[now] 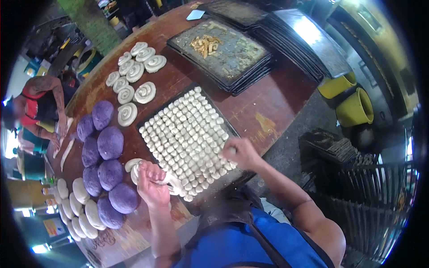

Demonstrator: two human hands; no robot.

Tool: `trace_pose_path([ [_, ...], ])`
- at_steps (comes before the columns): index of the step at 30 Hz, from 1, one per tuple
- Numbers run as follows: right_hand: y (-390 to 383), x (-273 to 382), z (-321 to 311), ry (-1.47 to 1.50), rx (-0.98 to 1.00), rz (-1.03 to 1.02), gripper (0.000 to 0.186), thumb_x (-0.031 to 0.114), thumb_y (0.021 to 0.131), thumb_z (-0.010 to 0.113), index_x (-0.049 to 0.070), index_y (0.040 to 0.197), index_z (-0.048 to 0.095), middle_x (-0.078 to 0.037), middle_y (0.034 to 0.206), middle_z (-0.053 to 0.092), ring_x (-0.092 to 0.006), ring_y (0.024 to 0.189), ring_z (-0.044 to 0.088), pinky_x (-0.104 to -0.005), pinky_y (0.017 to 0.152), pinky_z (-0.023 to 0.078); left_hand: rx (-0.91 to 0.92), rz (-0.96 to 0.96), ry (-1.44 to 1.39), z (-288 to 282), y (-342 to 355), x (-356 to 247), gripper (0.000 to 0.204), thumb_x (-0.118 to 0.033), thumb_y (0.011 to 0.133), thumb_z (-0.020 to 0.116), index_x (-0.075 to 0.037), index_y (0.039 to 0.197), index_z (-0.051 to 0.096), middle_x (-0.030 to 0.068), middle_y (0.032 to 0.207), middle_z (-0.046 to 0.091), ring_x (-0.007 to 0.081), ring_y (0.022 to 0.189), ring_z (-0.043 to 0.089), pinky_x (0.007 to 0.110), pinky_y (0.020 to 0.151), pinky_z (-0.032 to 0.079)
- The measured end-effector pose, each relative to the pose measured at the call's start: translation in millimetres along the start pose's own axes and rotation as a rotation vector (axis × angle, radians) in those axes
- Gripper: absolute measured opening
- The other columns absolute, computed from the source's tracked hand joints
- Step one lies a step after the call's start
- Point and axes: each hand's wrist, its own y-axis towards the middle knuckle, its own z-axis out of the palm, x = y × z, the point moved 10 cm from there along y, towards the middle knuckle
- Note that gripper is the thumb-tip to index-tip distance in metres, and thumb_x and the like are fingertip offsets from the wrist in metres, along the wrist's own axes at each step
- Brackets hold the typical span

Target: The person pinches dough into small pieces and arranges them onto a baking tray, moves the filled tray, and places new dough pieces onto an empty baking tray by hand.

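Nearest, blue clothing (228, 244). Left hand (153, 186) closes fingers round dough (175, 183); right hand (241, 153), fingers bent, grip unclear. Dough balls (184, 135) nearly fill the tray (217, 186); spiral coils (145, 92) seem unworked.

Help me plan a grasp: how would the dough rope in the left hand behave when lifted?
The dough rope would probably droop, since it curves beyond the left hand. It may stretch or dent easily, as its pale surface looks soft.

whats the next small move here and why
Probably bring the right hand to the left hand and pinch off a small piece: the left grips white dough, the right is apart from it, and the tray of dough balls has a bare strip along its near edge.
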Motion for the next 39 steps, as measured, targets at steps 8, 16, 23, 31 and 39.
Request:
trace_pose_path([
  [8, 81.2, -69.7, -10.8, -0.396, -0.163, -0.056, 0.029, 0.015, 0.081, 0.069, 0.004, 0.106, 0.058, -0.014, 0.077, 0.063, -0.0329, 0.077, 0.064, -0.0406, 0.069, 0.052, 0.002, -0.077, 0.083, -26.5, -8.6, 58.4, 0.008, -0.014, 0.09, 0.056, -0.007, 0.087, 0.058, 0.0011, 0.069, 0.051, 0.0082, 0.058, 0.046, 0.023, 0.052, 0.034],
  [16, -66.2, 106.7, 68.5, -0.085, 0.362, -0.307, 0.041, 0.027, 0.081, 0.073, 0.002, 0.11, 0.057, -0.013, 0.097, 0.061, -0.0286, 0.087, 0.062, -0.0393, 0.074, 0.052, 0.332, 0.257, 1.305, 34.7, -43.3, 29.3, 0.06, -0.007, 0.088, 0.057, -0.003, 0.142, 0.03, 0.0197, 0.101, 0.063, 0.0244, 0.082, 0.065, 0.035, 0.071, 0.051],
  [23, -79.2, 110.6, 87.2, -0.129, -0.155, -0.295, 0.035, 0.011, 0.078, 0.071, 0.005, 0.112, 0.062, -0.015, 0.1, 0.065, -0.0306, 0.086, 0.066, -0.0365, 0.076, 0.054, 0.229, -0.064, 0.812, -44.6, -29.2, 96.4, 0.033, -0.021, 0.097, 0.051, 0.002, 0.121, 0.049, 0.0121, 0.102, 0.062, 0.0187, 0.086, 0.062, 0.032, 0.074, 0.05],
  [31, -51.0, 107.5, 63.9, -0.224, -0.068, -0.305, 0.019, 0.019, 0.084, 0.067, 0.003, 0.08, 0.057, -0.012, 0.073, 0.061, -0.0258, 0.06, 0.061, -0.0349, 0.052, 0.046, 0.38, -0.112, 0.893, 5.2, -35.2, 83.7, 0.017, 0.002, 0.086, 0.045, -0.001, 0.1, 0.055, 0.004, 0.077, 0.057, 0.0109, 0.069, 0.053, 0.026, 0.054, 0.041],
  [39, 27.6, -42.2, -29.4, -0.202, -0.234, -0.043, 0.011, 0.01, 0.079, 0.071, 0.002, 0.079, 0.062, -0.012, 0.073, 0.062, -0.0203, 0.064, 0.061, -0.0314, 0.056, 0.046, -0.028, -0.209, 0.565, 0.3, -7.8, 53.5, 0.024, -0.023, 0.096, 0.049, -0.011, 0.075, 0.048, -0.0057, 0.055, 0.035, 0.0064, 0.048, 0.034, 0.023, 0.046, 0.032],
])
